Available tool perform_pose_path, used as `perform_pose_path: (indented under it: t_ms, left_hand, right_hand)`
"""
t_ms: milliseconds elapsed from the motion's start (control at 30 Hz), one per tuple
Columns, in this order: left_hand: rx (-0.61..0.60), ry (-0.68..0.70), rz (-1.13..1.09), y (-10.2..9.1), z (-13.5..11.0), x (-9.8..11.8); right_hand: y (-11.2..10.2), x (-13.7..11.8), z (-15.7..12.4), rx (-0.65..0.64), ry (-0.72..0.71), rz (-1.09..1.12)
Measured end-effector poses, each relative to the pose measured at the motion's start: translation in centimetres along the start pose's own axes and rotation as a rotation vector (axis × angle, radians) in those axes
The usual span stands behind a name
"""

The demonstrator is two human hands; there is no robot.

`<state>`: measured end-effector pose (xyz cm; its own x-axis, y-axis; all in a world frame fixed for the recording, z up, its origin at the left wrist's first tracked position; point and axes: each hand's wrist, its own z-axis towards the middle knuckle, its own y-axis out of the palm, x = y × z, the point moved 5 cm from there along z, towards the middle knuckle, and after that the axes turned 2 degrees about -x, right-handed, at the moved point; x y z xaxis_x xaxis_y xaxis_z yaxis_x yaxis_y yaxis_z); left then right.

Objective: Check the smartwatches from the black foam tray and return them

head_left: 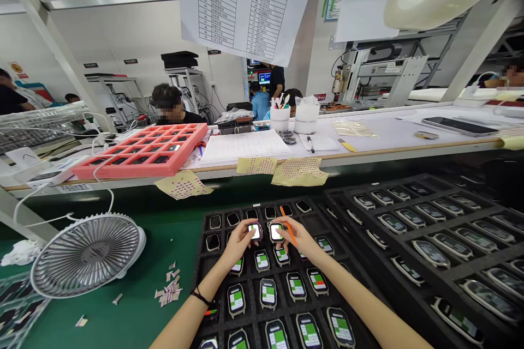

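Showing lit screens, two watches are held at the tray's (203,262) upper rows on the desk (164,240). The left watch (255,231) is pinched by left hand (239,245) fingers, the right watch (275,232) by the right hand (302,240), with a pen (288,229) tucked alongside. Judged light, rigid, glass-faced and smudge-prone; best gripped by the case edges. Neighbouring watches crowd closely. A fan (88,253) and scraps (167,289) are noted to the left.

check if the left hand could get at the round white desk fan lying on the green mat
Probably yes: the round white desk fan lies left of the left hand, with only green mat and small paper scraps between.
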<state>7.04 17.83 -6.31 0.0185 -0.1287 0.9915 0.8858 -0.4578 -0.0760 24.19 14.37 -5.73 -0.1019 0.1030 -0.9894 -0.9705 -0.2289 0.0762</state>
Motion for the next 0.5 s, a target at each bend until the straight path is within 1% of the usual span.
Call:
perform_pose_path:
  t_ms: [133,267,367,500]
  left_hand:
    - [0.024,-0.024,0.028,-0.22,0.01,0.03]
    - [0.02,-0.027,0.031,-0.12,-0.06,-0.04]
    - [0.009,-0.015,0.031,0.04,-0.01,-0.17]
    - [-0.018,0.002,0.023,0.26,0.03,-0.37]
  right_hand:
    - [-0.35,-0.19,-0.07,0.06,-0.001,-0.022]
    - [-0.71,-0.03,-0.09,0.102,0.006,-0.046]
    - [-0.64,0.07,-0.06,0.089,0.01,-0.049]
    - [-0.13,-0.04,-0.09,0.02,-0.002,-0.045]
